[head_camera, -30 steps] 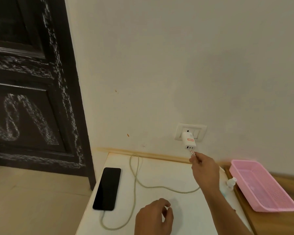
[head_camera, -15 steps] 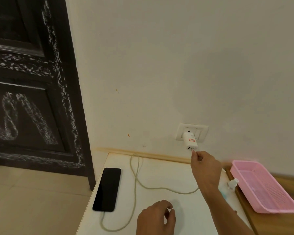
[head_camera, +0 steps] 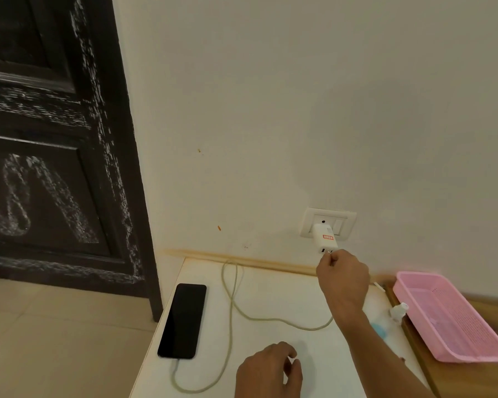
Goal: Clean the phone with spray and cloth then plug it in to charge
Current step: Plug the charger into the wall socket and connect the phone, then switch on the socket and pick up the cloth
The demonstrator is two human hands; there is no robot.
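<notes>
A black phone lies face up on the white table, near its left edge. A pale cable runs from the phone's near end, loops over the table and leads up to my right hand. That hand pinches the cable's plug end at the bottom of a white charger, which sits in the wall socket. My left hand rests on the table at the front, fingers loosely curled, holding nothing. A small spray bottle with a white cap lies at the table's right edge, partly behind my right forearm.
A pink plastic basket sits on a wooden surface to the right of the table. A dark door with chalk marks stands on the left. Beige floor tiles lie below it.
My right hand has moved up slightly with the cable's plug end, now right at the charger's underside. My left hand has barely shifted.
</notes>
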